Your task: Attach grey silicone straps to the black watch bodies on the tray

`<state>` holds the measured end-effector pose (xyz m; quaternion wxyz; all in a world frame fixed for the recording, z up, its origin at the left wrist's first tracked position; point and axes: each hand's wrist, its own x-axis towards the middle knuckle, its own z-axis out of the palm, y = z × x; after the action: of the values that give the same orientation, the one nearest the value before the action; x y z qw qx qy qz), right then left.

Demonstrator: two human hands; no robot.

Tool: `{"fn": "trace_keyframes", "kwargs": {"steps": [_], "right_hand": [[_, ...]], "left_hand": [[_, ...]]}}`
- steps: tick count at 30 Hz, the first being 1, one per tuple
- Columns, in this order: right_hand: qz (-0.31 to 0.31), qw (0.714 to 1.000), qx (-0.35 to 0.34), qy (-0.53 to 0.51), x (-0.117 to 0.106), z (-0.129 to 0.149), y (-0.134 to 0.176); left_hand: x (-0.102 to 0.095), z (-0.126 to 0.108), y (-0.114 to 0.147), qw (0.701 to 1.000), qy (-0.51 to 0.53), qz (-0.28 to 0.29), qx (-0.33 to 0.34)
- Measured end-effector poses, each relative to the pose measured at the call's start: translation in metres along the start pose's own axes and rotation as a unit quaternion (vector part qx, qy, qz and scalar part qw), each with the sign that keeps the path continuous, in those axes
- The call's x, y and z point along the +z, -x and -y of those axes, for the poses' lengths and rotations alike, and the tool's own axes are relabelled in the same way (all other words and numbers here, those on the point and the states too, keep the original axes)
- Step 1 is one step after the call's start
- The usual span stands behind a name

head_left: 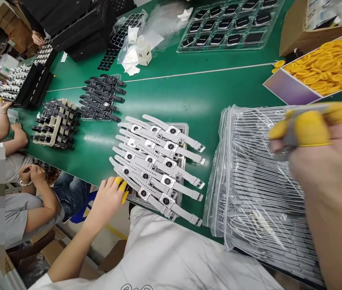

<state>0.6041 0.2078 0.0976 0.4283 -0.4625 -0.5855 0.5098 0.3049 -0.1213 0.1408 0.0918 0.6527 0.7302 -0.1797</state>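
Observation:
My left hand, with yellow finger covers, has its fingers bent around the near-left edge of a clear plastic tray. On that tray lie several smartwatches with pale grey straps, their round sensor backs facing up. My right hand is raised at the right, also in yellow finger covers and somewhat blurred. It is closed on a grey watch strap, pinched between thumb and fingers. Beneath the right hand, a large clear bag holds many grey straps in close rows.
Dark watches fill a beige rack and a second tray at the left. A clear tray of black watch faces, a white bottle and a box of yellow finger covers stand farther back. Co-workers sit at the left.

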Motion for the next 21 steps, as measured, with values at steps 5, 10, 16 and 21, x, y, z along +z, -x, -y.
{"fn": "trace_keyframes", "kwargs": {"steps": [5, 10, 16, 21], "right_hand": [[0.132, 0.981, 0.083, -0.113, 0.013, 0.005, 0.006], [0.229, 0.951, 0.118, -0.173, 0.003, 0.022, 0.01], [0.373, 0.913, 0.096, -0.133, 0.007, 0.033, 0.039], [0.41, 0.888, 0.138, -0.157, 0.031, 0.01, 0.049]], "left_hand": [[0.017, 0.026, -0.008, 0.996, 0.032, -0.045, 0.065], [0.009, 0.044, -0.008, 0.995, 0.015, -0.025, 0.1], [-0.065, 0.021, -0.012, 0.956, 0.278, -0.076, 0.052], [-0.083, -0.052, -0.108, 0.848, 0.487, -0.182, 0.105]]}}
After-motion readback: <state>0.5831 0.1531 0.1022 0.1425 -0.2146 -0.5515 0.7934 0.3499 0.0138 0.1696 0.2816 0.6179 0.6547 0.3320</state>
